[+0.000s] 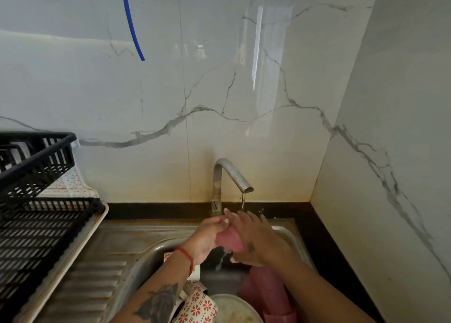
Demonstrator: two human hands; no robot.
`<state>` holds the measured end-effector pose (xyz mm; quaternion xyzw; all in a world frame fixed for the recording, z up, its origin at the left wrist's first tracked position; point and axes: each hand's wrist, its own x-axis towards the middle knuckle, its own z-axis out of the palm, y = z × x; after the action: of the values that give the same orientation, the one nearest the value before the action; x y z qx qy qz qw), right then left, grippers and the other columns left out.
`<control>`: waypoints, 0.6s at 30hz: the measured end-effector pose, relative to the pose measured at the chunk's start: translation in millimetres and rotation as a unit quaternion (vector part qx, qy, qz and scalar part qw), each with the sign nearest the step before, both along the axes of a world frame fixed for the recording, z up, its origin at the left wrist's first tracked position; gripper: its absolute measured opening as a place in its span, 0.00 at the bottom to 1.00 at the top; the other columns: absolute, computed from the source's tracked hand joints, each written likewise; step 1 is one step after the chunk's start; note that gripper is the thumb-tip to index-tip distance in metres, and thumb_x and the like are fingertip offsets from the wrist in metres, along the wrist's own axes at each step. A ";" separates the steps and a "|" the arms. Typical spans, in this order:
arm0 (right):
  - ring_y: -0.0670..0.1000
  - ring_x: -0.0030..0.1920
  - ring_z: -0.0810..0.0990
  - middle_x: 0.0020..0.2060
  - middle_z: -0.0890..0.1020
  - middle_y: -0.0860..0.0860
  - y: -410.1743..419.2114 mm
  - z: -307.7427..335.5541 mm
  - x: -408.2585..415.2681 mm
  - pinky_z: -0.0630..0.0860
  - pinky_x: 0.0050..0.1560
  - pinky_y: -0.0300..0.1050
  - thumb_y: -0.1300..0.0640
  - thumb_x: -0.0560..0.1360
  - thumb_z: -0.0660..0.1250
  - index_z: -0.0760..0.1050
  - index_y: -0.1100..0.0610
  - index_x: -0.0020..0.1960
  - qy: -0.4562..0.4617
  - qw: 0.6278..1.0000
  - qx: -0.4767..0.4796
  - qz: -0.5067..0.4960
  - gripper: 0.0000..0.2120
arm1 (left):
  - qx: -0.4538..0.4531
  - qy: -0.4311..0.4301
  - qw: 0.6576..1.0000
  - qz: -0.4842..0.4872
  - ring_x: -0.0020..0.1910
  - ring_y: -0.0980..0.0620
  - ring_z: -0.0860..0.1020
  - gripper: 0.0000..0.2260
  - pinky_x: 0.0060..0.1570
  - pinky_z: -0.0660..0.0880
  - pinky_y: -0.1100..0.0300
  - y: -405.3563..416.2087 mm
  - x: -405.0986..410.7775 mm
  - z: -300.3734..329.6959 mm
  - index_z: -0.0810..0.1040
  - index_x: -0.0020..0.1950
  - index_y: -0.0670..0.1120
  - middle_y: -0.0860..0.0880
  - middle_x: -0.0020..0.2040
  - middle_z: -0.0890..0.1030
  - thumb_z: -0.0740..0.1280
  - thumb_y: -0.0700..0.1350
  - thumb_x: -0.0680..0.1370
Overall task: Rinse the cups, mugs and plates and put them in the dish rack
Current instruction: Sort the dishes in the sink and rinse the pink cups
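Observation:
A pink cup [229, 241] is held over the sink basin under the faucet [230, 176], from which a thin stream of water runs. My left hand [206, 237] grips the cup from the left, and my right hand [253, 239] wraps over it from the right. Water drips from the cup into the basin. In the basin below lie white mugs with red flower print [197, 308], a pale plate [234, 309] and more pink cups [266, 291]. The black dish rack [36, 200] stands at the left on a cream tray.
The steel sink's ribbed drainboard [97, 274] lies between the rack and the basin. A black counter edge [324, 237] runs along the marble walls behind and to the right. A blue tube [131, 27] hangs on the back wall.

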<state>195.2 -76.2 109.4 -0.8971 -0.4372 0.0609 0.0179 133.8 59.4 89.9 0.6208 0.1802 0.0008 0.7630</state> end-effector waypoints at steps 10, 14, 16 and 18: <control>0.56 0.68 0.70 0.68 0.69 0.50 -12.8 42.7 43.0 0.72 0.65 0.52 0.54 0.69 0.76 0.57 0.48 0.75 0.377 0.906 0.191 -0.037 0.41 | -0.026 -0.082 0.996 0.004 0.56 0.53 0.79 0.10 0.59 0.71 0.58 5.3 -11.6 13.3 0.79 0.57 0.47 0.53 0.52 0.84 0.64 0.41 0.77; 0.52 0.61 0.74 0.65 0.72 0.49 -18.9 38.8 33.3 0.75 0.60 0.50 0.50 0.66 0.77 0.58 0.45 0.74 0.328 0.925 0.169 -0.095 0.42 | 0.038 -0.079 0.996 -0.035 0.61 0.52 0.75 0.18 0.62 0.68 0.56 7.2 -13.8 18.2 0.74 0.61 0.51 0.51 0.58 0.81 0.69 0.47 0.71; 0.51 0.57 0.76 0.62 0.74 0.50 -13.3 31.3 20.1 0.76 0.57 0.48 0.44 0.68 0.74 0.55 0.46 0.74 0.165 0.978 0.107 -0.075 0.41 | 0.074 -0.058 0.994 -0.049 0.60 0.54 0.74 0.21 0.56 0.70 0.60 3.1 -11.0 20.6 0.70 0.65 0.53 0.50 0.61 0.77 0.69 0.50 0.73; 0.51 0.56 0.76 0.62 0.73 0.52 -5.1 20.4 7.8 0.75 0.57 0.47 0.45 0.71 0.70 0.53 0.49 0.74 0.014 0.996 0.074 -0.040 0.38 | 0.078 -0.041 0.996 -0.030 0.61 0.51 0.74 0.20 0.60 0.71 0.56 -2.1 -6.8 20.1 0.67 0.69 0.50 0.48 0.62 0.76 0.65 0.47 0.78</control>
<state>203.0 -81.3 129.8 -0.9093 -0.4036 0.0396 0.0928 127.0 57.3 110.0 0.6832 0.1293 0.0178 0.7185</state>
